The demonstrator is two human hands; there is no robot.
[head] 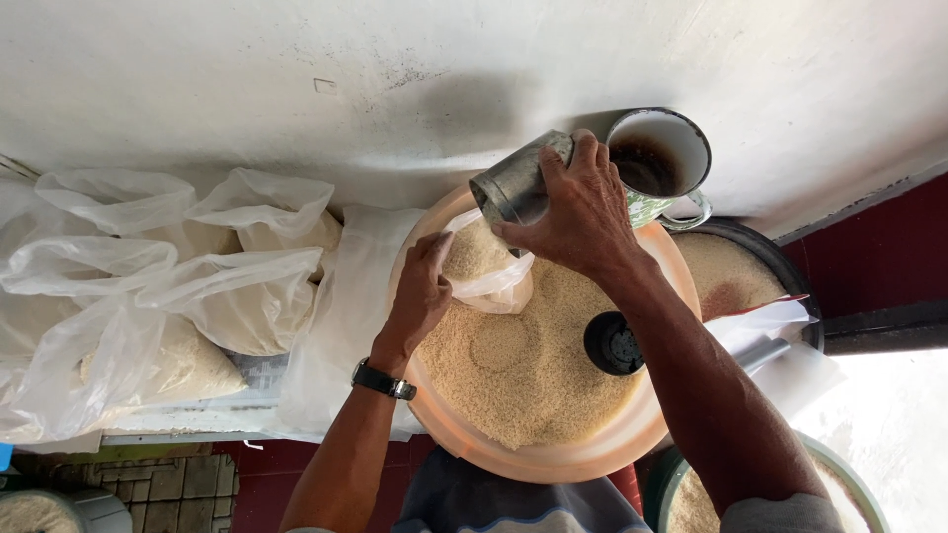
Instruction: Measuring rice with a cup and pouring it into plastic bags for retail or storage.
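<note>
My right hand [581,212] grips a grey metal can [515,181], tilted mouth-down over a small clear plastic bag [484,265] partly filled with rice. My left hand [420,293], with a dark wristwatch, holds the bag's edge apart. The bag rests inside a wide orange basin [553,462] heaped with pale rice. A small black round object [613,342] sits on the rice beside my right forearm.
Several filled clear plastic bags of rice [168,306] lie on the left. A white-and-green enamel mug [660,163] stands by the white wall. A dark tub of rice [746,271] is on the right, another rice container [681,498] below.
</note>
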